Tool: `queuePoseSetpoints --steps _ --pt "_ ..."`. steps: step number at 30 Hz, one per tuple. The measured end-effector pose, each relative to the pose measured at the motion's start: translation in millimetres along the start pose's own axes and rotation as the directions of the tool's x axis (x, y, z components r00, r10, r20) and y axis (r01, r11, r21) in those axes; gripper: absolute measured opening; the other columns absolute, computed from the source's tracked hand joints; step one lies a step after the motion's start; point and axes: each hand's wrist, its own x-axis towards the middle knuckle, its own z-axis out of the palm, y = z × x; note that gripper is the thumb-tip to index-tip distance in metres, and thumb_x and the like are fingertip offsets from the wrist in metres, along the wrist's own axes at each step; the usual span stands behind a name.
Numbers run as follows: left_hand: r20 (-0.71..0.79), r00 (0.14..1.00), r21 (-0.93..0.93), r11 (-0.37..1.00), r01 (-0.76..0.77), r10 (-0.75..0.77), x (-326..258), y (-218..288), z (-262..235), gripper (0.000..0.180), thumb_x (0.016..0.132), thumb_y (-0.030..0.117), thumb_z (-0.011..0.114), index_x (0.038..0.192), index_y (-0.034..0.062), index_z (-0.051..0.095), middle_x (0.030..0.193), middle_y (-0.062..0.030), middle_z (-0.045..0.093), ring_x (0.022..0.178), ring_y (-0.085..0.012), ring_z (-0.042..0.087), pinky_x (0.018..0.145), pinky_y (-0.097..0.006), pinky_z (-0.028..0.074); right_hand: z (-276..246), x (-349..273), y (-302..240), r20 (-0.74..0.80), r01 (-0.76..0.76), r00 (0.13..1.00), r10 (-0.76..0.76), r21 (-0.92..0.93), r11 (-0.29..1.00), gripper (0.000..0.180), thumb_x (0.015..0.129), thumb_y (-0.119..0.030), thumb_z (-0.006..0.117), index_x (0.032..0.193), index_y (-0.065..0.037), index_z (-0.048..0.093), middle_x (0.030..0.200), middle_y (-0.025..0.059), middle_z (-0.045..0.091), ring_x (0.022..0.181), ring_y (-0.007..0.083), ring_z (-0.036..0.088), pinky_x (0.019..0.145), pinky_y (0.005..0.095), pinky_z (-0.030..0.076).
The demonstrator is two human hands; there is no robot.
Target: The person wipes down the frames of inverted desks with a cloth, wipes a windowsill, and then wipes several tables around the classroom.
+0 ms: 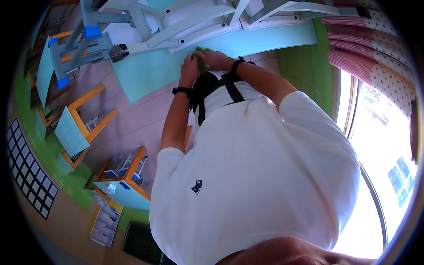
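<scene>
A crumpled green cloth (202,67) is bunched between my two hands, close in front of my waist at the near edge of a light blue tabletop (145,70). The fingers of my left hand (190,67) are closed on its left side. From the right, my right hand (215,59) reaches over the top of it, its fingers bent around the cloth. Part of the cloth is hidden by the fingers. Dark bands circle both wrists.
Grey-legged chairs (190,26) with white seats rest on the tabletop just beyond my hands. To the left stand desks with orange wooden frames (81,119) on a pinkish tiled floor (132,115). A pink dotted curtain (388,66) hangs by the bright window at right.
</scene>
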Motion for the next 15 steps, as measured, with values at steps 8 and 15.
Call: queuePoseSetpoints --steps 8,15 --pt "0.178 0.982 -0.758 0.645 0.092 0.068 -10 -33 8 0.065 0.085 0.005 0.059 0.144 0.0044 0.034 0.14 -0.0224 0.046 0.126 -0.0405 0.046 0.106 -0.041 0.038 12 13 7 -0.074 -0.31 0.95 0.302 -0.143 0.94 0.041 0.082 -0.027 0.062 0.123 -0.021 0.058 0.11 0.0123 0.06 0.098 0.031 0.064 0.074 0.0436 0.055" --pt "0.092 0.961 -0.185 0.953 -0.241 0.261 1 -30 3 0.058 0.087 0.014 0.059 0.14 0.0032 0.039 0.145 -0.0203 0.04 0.132 -0.0379 0.04 0.109 -0.044 0.034 -74 -73 83 0.034 -0.768 0.588 0.808 -0.29 0.571 0.027 0.089 -0.022 0.052 0.115 -0.019 0.061 0.105 0.0109 0.066 0.099 0.0286 0.065 0.07 0.0451 0.055"
